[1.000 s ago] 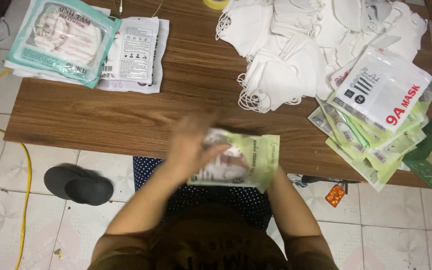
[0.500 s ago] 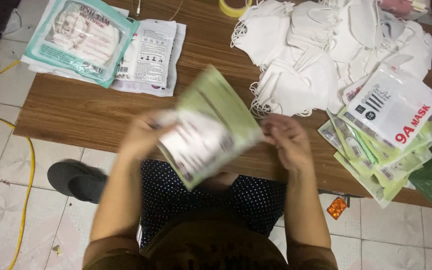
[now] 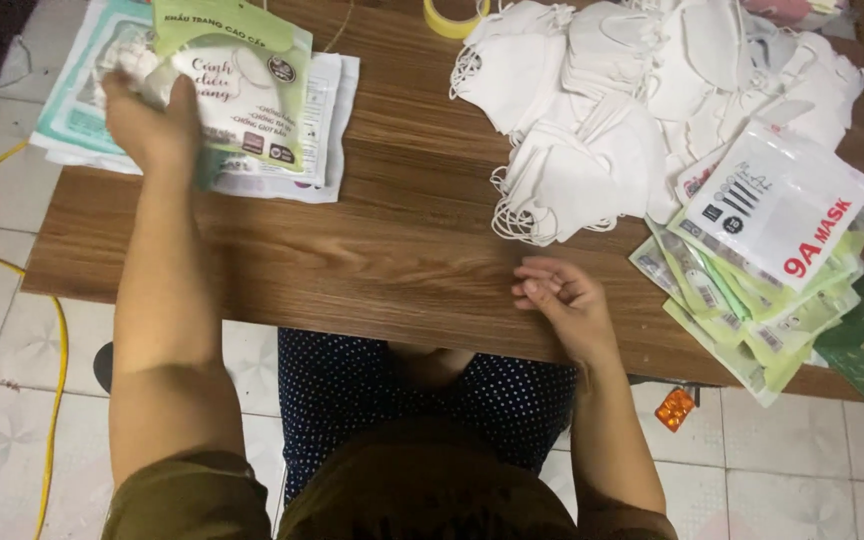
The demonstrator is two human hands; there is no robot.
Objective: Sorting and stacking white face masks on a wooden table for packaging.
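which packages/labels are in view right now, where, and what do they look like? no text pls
Green-and-white flat pouch: far left of table, under the left hand, atop other packs.
Teal-edged pack stack: left table corner, flat, white and teal.
White printed pouch: right side, topping a fan of empties, red and black print.
Fanned green-edged pouches: right table edge, flat, pale green.
Small orange packet: on the floor, right.
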